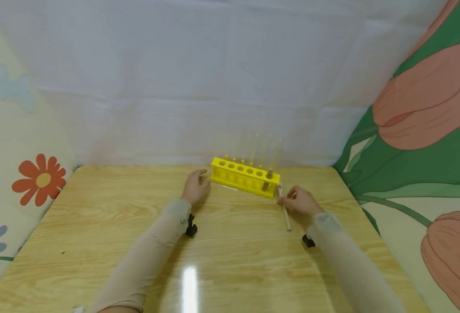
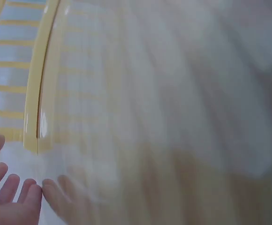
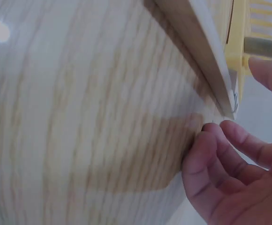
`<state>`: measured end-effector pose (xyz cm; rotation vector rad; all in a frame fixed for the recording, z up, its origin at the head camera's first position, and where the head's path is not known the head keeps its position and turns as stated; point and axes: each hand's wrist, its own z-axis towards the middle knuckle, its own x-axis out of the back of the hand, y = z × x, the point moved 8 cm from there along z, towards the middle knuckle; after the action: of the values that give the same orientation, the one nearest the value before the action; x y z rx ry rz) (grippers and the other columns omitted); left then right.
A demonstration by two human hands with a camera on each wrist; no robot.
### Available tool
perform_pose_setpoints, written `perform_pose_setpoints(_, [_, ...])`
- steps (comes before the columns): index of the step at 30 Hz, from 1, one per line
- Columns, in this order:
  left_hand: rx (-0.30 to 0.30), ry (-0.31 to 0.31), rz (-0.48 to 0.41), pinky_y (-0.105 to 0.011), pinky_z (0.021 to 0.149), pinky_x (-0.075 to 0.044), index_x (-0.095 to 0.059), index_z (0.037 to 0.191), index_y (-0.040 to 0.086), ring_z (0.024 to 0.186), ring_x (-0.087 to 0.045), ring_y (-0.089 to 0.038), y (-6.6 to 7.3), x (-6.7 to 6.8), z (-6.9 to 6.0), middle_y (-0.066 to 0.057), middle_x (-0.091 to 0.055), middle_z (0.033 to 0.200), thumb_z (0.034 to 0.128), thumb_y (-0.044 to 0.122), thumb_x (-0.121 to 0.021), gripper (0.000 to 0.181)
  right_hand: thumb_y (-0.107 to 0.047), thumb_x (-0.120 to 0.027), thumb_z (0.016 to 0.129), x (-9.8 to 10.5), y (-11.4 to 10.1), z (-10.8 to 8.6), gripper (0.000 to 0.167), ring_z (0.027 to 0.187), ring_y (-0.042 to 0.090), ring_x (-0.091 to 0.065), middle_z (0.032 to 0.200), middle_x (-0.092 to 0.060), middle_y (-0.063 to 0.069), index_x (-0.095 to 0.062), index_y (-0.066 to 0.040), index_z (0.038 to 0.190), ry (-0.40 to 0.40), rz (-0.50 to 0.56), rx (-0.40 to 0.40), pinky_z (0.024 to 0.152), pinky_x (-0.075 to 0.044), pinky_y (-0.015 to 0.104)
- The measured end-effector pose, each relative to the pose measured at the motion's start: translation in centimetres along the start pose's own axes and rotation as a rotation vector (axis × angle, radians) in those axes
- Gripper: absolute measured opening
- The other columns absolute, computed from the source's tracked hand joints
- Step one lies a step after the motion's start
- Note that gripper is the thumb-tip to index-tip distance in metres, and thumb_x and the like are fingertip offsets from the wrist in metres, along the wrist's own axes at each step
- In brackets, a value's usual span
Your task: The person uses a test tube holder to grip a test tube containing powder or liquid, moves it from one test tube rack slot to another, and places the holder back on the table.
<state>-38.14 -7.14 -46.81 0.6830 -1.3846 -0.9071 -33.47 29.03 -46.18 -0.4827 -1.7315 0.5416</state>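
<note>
A yellow test tube rack (image 1: 243,183) stands near the table's back edge; a tube with dark contents (image 1: 266,186) sits in its rightmost hole. Just off the rack's left end is my left hand (image 1: 196,187), its fingers loosely bent and holding nothing; the left wrist view shows the hand (image 2: 16,201) below the end of the rack (image 2: 35,93). A narrow wooden holder (image 1: 286,217) lies right of the rack. My right hand (image 1: 301,201) is beside it, fingertips at its edge. In the right wrist view, thumb and fingers (image 3: 239,136) are apart near the end of the holder (image 3: 206,51).
Clear tubes (image 1: 255,150) stand upright along the rack's back side. A thin pale rod (image 1: 230,188) lies on the wooden table (image 1: 108,217) in front of the rack. A white cloth (image 1: 175,87) hangs behind, with flower-patterned panels (image 1: 421,143) at both sides.
</note>
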Motion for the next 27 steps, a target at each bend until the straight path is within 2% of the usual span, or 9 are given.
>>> perform_pose_setpoints(4, [0.045, 0.05, -0.128, -0.051, 0.111, -0.041, -0.049, 0.144, -0.007, 0.132, -0.05, -0.043, -0.5, -0.2, 0.2, -0.029, -0.046, 0.146, 0.1015, 0.006, -0.053, 0.044, -0.037, -0.072, 0.091, -0.6, -0.4, 0.3, 0.037, 0.078, 0.024, -0.055, 0.087, -0.062, 0.012, -0.059, -0.002, 0.095, -0.003, 0.0, -0.003, 0.065, -0.048, 0.032])
perform_pose_setpoints(8, [0.041, 0.12, -0.203, -0.05, 0.108, -0.045, -0.052, 0.139, -0.011, 0.128, -0.054, -0.044, -0.9, 0.1, 0.4, -0.031, -0.051, 0.141, 0.0986, -0.001, -0.053, 0.041, -0.037, -0.072, 0.09, -1.0, -0.6, 0.6, 0.035, 0.072, 0.021, -0.052, 0.079, -0.059, 0.008, -0.059, -0.004, 0.087, 0.0, 0.002, 0.007, 0.063, -0.045, 0.03])
perform_pose_setpoints(12, [0.02, 0.138, -0.183, -0.049, 0.107, -0.046, -0.055, 0.136, -0.012, 0.126, -0.056, -0.044, -1.1, 0.2, 0.7, -0.031, -0.055, 0.137, 0.0963, -0.004, -0.052, 0.04, -0.036, -0.072, 0.09, -1.2, -0.7, 0.7, 0.035, 0.069, 0.02, -0.05, 0.075, -0.056, 0.006, -0.057, -0.006, 0.082, 0.007, 0.02, 0.022, 0.061, -0.043, 0.03])
perform_pose_setpoints(20, [-0.016, 0.079, -0.089, -0.048, 0.108, -0.045, -0.059, 0.133, -0.009, 0.124, -0.058, -0.041, -0.8, -1.2, 1.1, -0.028, -0.061, 0.131, 0.0956, -0.005, -0.053, 0.038, -0.029, -0.071, 0.092, -1.5, -0.5, 0.6, 0.032, 0.064, 0.018, -0.046, 0.068, -0.05, 0.003, -0.054, -0.007, 0.077, 0.01, 0.007, 0.041, 0.059, -0.039, 0.03])
perform_pose_setpoints(27, [-0.02, 0.123, -0.054, -0.049, 0.107, -0.045, -0.065, 0.125, -0.009, 0.122, -0.058, -0.04, -0.5, -1.6, 1.6, -0.026, -0.064, 0.126, 0.0955, -0.003, -0.057, 0.031, -0.023, -0.071, 0.092, -1.3, -0.5, 0.6, 0.029, 0.064, 0.017, -0.046, 0.067, -0.049, 0.002, -0.052, -0.008, 0.075, 0.04, 0.008, 0.044, 0.058, -0.039, 0.028])
